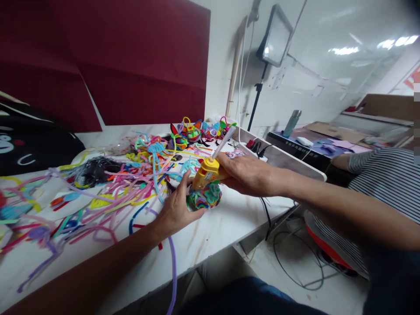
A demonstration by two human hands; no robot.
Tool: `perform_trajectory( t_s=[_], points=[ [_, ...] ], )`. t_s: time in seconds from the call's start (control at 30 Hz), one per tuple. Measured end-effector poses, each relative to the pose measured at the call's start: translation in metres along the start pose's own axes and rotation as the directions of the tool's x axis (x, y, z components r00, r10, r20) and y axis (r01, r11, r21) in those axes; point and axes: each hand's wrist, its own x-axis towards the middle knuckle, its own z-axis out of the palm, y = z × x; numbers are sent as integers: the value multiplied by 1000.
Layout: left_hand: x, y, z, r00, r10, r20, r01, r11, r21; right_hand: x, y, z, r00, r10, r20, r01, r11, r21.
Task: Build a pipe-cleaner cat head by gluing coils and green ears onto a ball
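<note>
My right hand (244, 173) is closed round a yellow hot glue gun (206, 170), with a pale glue stick (225, 142) jutting from its back end. The gun points down at a round, multicoloured pipe-cleaner craft piece (208, 197). Whether the nozzle touches it is hidden. My left hand (179, 203) grips the piece from the left, thumb along its near side. Loose pipe cleaners (131, 188) in many colours lie left of my left hand, and a purple one (173, 262) hangs over the table's front edge.
Several colourful animal-like craft pieces (193, 131) stand at the back of the white table (210, 236). A black bag (36, 144) sits at the left. To the right, a person in a striped top (390, 179) is beside another table with a bottle (291, 123). Cables (295, 275) trail below.
</note>
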Motion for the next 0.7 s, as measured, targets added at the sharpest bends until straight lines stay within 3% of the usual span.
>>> perform_trajectory(
  t_s=[0.43,0.7],
  points=[
    [-1,-3,2,1000,-21,17,22,998,-53,-7,6,-3,998,26,-52,-26,1000,-7],
    [0,-3,2,999,-25,25,26,998,-63,-10,11,-5,998,69,-14,-68,997,44]
  ],
)
